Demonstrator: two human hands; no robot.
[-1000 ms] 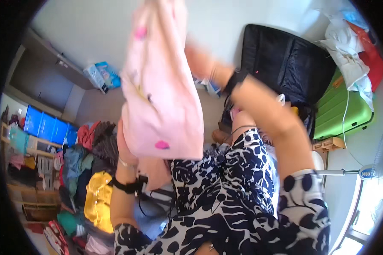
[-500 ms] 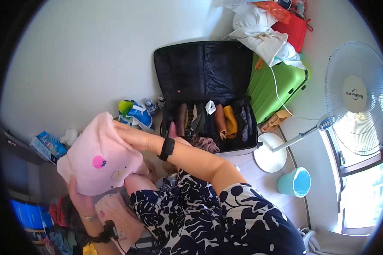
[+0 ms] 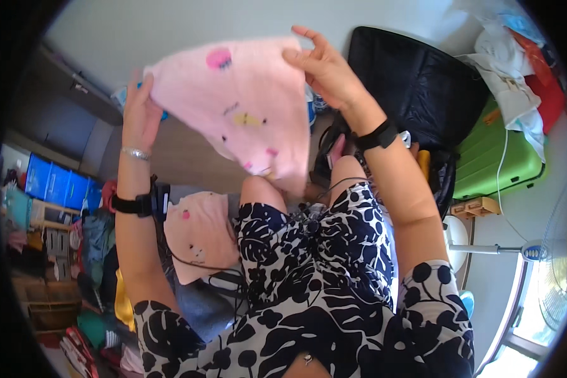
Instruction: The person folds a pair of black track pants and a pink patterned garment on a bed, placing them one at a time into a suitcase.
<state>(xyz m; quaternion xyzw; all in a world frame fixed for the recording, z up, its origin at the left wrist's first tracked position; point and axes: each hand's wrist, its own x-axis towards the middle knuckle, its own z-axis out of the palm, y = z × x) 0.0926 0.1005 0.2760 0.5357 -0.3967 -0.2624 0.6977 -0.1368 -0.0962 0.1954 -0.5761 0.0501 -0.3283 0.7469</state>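
Stretched between my raised hands hangs a soft pink printed cloth [image 3: 258, 94], with a strawberry print near its upper edge and a small animal-like print lower down. Its exact kind I cannot tell. My left hand [image 3: 142, 116] grips the upper left corner. At the upper right corner, my right hand [image 3: 331, 72] pinches the edge between thumb and fingers, with other fingers raised. The cloth's lower end hangs over my knees. A second pink printed cloth [image 3: 201, 233] lies flat beside my left thigh, with a dark cord running across it.
To the right a black suitcase [image 3: 416, 88] stands with its lid up, clothes inside, partly hidden by my right arm. Behind it are a green hard-shell suitcase [image 3: 498, 157] and a standing fan [image 3: 535, 252]. Blue drawers [image 3: 57, 183] and heaped clothes [image 3: 97, 246] fill the left.
My hands have lifted the pink cloth up and spread it out by its upper corners. My right hand has moved away from my left. The view has swung left.
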